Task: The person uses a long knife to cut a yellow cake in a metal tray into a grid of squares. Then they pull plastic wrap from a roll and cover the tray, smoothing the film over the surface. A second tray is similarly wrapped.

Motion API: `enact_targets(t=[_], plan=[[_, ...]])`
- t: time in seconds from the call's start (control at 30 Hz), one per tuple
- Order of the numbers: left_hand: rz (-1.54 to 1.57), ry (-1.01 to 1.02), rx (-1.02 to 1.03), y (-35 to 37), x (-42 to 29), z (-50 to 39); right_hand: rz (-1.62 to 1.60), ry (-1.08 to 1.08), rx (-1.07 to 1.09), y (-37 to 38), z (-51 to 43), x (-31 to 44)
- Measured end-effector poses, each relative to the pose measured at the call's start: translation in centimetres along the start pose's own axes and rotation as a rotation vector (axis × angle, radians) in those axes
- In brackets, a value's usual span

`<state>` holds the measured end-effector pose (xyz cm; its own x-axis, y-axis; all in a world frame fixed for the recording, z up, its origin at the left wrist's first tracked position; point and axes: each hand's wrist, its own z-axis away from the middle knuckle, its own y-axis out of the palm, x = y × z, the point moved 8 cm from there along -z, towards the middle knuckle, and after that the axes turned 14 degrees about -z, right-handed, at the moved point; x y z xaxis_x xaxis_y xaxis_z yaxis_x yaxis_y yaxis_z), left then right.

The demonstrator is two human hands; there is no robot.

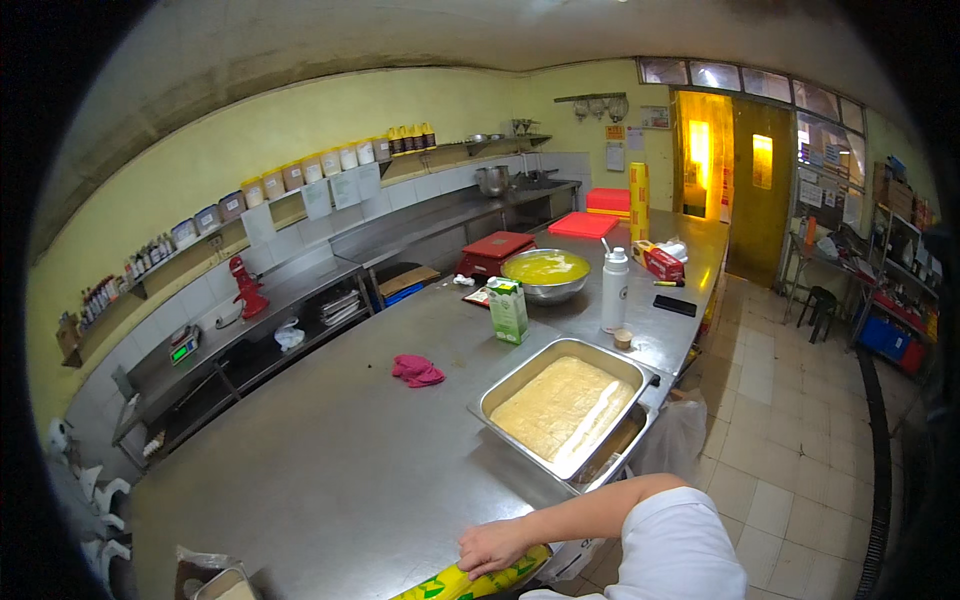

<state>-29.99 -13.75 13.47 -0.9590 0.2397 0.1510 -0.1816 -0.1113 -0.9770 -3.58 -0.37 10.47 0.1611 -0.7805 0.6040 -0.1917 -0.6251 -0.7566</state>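
Observation:
At the bottom of the head view, my right hand has its fingers curled over a long yellow package with green print, at the near edge of the steel table. The lower end of the package is cut off by the picture's rim. My left hand is out of view. Beyond my right forearm, a steel pan holds a pale, flat, cream-coloured mass with a bright glare along one side. This pan rests partly over another steel pan.
Farther back are a pink cloth, a green-and-white carton, a steel bowl of yellow liquid, a white bottle and a phone. A metal tin sits lower left. A plastic bag hangs beside the table.

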Motion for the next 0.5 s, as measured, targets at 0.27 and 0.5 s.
enact_targets(t=[0.27, 0.5], plan=[[0.061, -0.13, 0.112, 2.5, 0.7, 1.5, -0.148, 0.234, 0.171, -0.1, 2.8, -0.1], [-0.039, -0.199, 0.102, 2.7, 2.6, 1.6, -0.151, 0.197, -0.031, -2.3, 4.6, -3.5]])
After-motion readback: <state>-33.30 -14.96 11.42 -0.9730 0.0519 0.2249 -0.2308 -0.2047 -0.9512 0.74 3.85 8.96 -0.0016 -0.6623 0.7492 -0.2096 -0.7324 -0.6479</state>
